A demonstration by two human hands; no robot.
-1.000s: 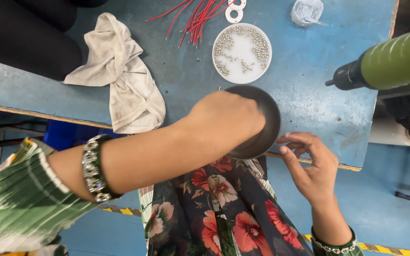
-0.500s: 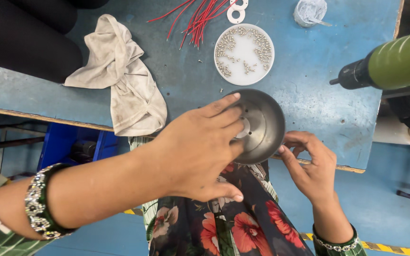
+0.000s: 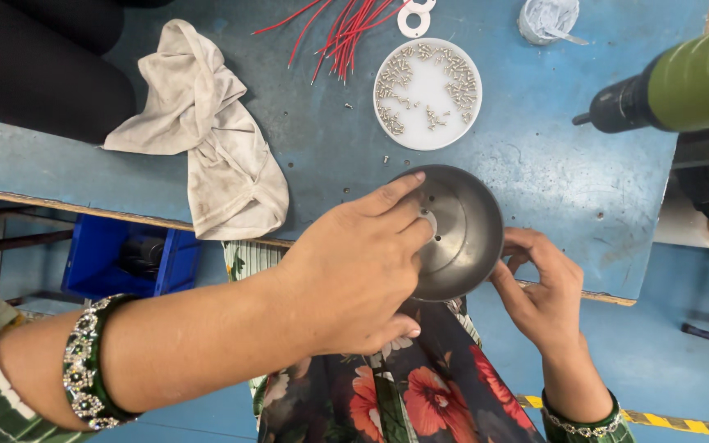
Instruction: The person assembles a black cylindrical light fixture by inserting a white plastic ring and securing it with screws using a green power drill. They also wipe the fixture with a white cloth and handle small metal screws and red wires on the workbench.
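- One metal bowl is held over the near edge of the blue table, tilted so its inside faces the camera.
- The left hand is laid across the bowl's rim, fingers stretched together into it; whether something small is pinched cannot be told.
- The right hand is curled against the bowl's outer side, supporting it.
- One white dish of small screws is seen beyond the bowl; the screws are too many to count.
- One crumpled cloth, one bundle of red wires and one green power screwdriver are also seen on the table.
- One beaded bracelet is worn on the left wrist.
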